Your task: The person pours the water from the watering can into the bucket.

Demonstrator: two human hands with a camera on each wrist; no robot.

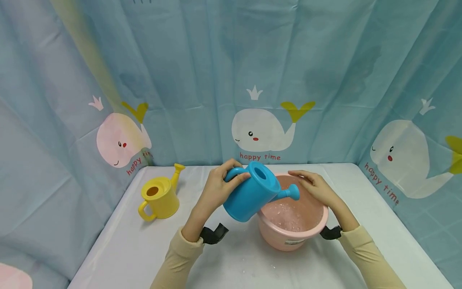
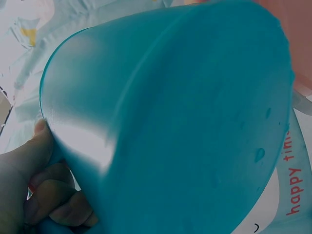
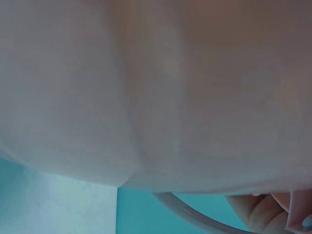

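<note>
In the head view my left hand (image 1: 220,184) grips the handle of a blue watering can (image 1: 249,196). The can is tilted to the right, its spout head over a pink basin (image 1: 267,230). Rippled water (image 1: 288,214) lies in the basin; whether any stream leaves the spout is hard to tell. My right hand (image 1: 315,188) holds the basin's far right rim. The left wrist view shows the can's base (image 2: 209,126) with droplets, and curled fingers (image 2: 53,200) at its handle. In the right wrist view the basin wall (image 3: 161,97) covers most of the picture, with fingers (image 3: 258,214) at lower right.
A yellow watering can (image 1: 164,200) stands upright at the left of the white table (image 1: 122,249), its spout pointing back. Blue curtains (image 1: 202,80) with whale prints enclose the table at the back and sides. A few drops lie on the table before the basin.
</note>
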